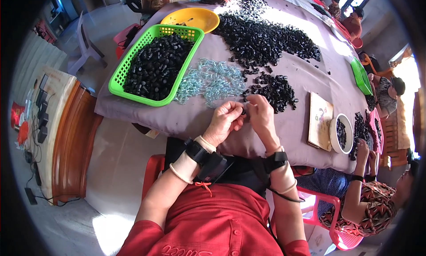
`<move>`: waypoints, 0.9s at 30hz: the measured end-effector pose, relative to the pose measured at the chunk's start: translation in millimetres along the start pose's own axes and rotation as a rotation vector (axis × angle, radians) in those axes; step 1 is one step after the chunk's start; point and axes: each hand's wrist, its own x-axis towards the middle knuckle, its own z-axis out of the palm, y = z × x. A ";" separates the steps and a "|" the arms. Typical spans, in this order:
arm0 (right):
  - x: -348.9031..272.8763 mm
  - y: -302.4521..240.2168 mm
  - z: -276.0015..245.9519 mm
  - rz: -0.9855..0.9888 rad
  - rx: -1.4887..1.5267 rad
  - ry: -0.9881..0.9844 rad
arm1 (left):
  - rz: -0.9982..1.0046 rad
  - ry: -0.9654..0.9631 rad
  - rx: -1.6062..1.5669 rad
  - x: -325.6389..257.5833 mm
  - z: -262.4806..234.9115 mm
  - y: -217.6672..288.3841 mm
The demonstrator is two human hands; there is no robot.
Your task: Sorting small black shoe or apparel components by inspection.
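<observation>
My left hand [225,122] is closed in a pinch on a small black cap [243,111] above the table's near edge. Close beside it, fingertips almost meeting, my right hand [262,116] is also pinched; whatever lies between its fingers is too small to make out. Just beyond my hands spreads a heap of small clear bluish pieces [212,81]. To its right lies a small pile of black caps [276,93], joined at the back to a much larger heap of black caps [266,39].
A green basket [116,88] full of black caps stands at the left, with a yellow plate [202,19] behind it. On the right are a book [320,118], a white bowl [348,143] and a co-worker's hands [364,152]. Other people sit around the cloth-covered table [306,78].
</observation>
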 end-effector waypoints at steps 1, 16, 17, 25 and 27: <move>3.4 1.5 3.8 -0.064 -0.065 -0.004 | -0.002 -0.003 -0.015 3.4 -2.3 2.1; -2.7 1.3 10.0 -0.033 -0.382 -0.096 | 0.064 0.018 0.051 6.7 -5.0 0.1; -6.1 2.6 10.1 -0.032 -0.238 0.003 | 0.063 0.020 0.063 6.7 -4.5 -0.8; -43.6 1.9 -3.3 0.417 0.745 0.138 | 0.081 0.087 0.219 10.4 13.0 -10.7; -46.6 1.5 -1.9 0.377 0.881 0.156 | 0.067 0.087 0.192 15.5 17.2 -16.1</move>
